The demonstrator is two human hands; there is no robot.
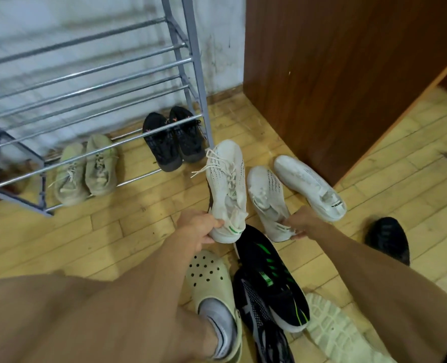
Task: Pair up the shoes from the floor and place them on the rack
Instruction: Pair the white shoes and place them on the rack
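Observation:
My left hand point(198, 227) grips the heel of a white laced sneaker point(226, 184), lifted off the floor with its toe toward the rack. My right hand point(302, 224) holds the heel of a matching white sneaker point(265, 197) just to its right. A third white shoe point(309, 186) lies on the floor further right. The grey metal shoe rack point(91, 98) stands at the left. On its lowest bars sit a beige pair point(86, 170) and a black pair point(174, 137).
Near my feet lie a black sneaker with green stripes point(272, 281), a dark grey sneaker point(261, 323), a pale green shoe sole-up point(340, 334) and a black shoe point(387, 239). I wear a cream clog point(212, 279). A brown wooden cabinet point(335, 74) stands at the right.

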